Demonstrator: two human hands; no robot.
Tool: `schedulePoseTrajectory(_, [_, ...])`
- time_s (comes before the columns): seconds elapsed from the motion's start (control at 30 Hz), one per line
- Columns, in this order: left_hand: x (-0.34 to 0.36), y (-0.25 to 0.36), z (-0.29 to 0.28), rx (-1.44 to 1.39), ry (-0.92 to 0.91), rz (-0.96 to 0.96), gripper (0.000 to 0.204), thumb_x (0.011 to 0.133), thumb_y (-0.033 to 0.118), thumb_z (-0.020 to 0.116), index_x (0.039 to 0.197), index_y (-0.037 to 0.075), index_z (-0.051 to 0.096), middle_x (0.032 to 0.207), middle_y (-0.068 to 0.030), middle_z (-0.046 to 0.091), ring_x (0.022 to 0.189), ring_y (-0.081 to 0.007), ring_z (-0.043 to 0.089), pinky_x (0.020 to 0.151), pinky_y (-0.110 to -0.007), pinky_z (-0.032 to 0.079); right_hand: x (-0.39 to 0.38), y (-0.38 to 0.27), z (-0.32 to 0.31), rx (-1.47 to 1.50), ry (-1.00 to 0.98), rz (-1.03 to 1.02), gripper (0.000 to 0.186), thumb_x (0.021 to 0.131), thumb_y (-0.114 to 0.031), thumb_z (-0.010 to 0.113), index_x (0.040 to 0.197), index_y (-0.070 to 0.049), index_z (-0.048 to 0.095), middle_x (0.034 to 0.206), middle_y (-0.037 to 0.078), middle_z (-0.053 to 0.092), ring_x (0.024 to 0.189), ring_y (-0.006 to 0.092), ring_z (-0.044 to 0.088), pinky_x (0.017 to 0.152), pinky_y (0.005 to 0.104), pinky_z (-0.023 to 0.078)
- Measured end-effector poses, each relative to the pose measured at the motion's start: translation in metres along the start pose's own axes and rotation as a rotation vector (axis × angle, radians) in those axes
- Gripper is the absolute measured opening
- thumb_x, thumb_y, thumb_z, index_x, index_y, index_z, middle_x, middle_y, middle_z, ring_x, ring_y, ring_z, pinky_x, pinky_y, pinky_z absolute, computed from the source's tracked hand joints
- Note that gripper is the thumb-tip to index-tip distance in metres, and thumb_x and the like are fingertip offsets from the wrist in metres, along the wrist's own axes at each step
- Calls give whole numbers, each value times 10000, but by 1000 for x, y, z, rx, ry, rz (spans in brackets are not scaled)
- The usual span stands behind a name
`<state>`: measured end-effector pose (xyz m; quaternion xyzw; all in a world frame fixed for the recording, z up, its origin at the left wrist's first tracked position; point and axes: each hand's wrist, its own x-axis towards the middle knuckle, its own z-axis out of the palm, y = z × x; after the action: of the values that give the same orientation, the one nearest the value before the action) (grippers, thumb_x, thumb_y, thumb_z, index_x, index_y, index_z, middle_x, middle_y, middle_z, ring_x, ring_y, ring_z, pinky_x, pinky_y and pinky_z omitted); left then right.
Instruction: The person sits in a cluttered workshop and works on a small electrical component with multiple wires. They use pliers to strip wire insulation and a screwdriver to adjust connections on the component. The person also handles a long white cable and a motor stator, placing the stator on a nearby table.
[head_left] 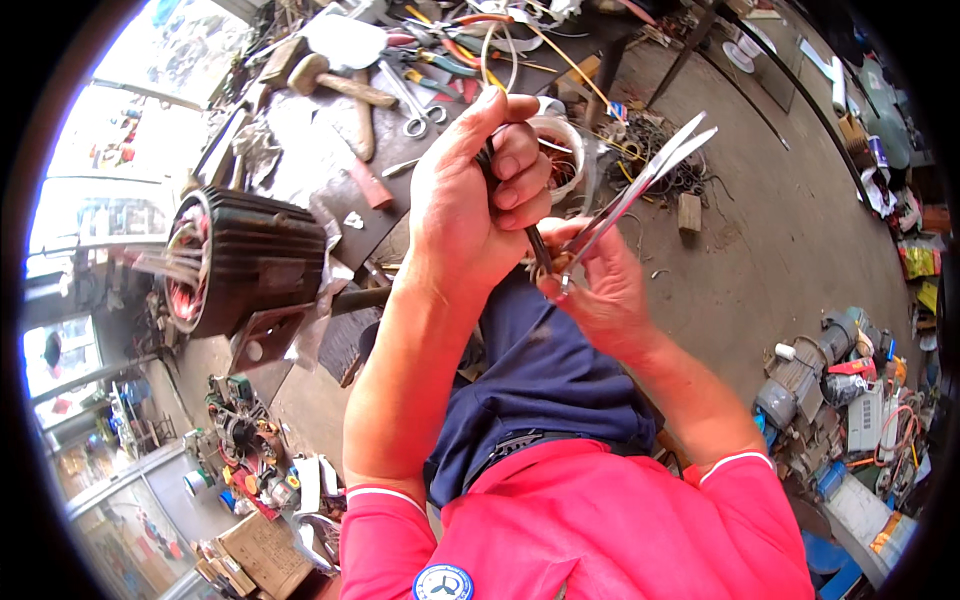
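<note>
My left hand (pixel 478 190) is closed in a fist in front of me, around a dark cord-like strand (pixel 536 248). The strand leaves the bottom of the fist and runs down to the fingers of my right hand (pixel 612 300). That hand grips a pair of scissors (pixel 655 175), whose long silvery blades point up and to the right, slightly parted. The scissors' handles are partly hidden by my fingers. Whether my right fingers also pinch the strand's lower end, I cannot tell. Behind my hands stands a white tub (pixel 562 150) with copper-coloured wire inside.
A finned motor housing (pixel 265 255) with wires at its open end sits at left. On the bench lie a wooden mallet (pixel 340 82), pliers (pixel 440 62) and another pair of scissors (pixel 412 110). Tangled wire (pixel 665 165) and a wood block (pixel 689 213) lie on the floor; motors (pixel 800 375) stand at right.
</note>
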<state>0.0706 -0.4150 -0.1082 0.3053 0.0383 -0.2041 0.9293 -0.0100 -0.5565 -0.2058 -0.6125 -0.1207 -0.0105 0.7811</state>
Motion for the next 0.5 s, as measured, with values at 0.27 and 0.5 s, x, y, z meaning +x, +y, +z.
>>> schedulePoseTrajectory(0.27, [-70,57,-46,59,218,368,184,986,176,527,1077,16,518,607,41,329,481,-64,280,421,-237,205,-14,-21,47,369,-238,350,134,936,-41,635,1029,-23,541,832,55,653,593,69,569,495,226,454])
schedulePoseTrajectory(0.5, [-137,72,-67,21,500,726,148,1003,173,519,1022,28,540,613,52,314,468,-55,257,409,-229,198,-38,-23,86,270,-374,341,601,764,-168,838,1217,-54,461,1061,50,605,984,128,585,864,289,494])
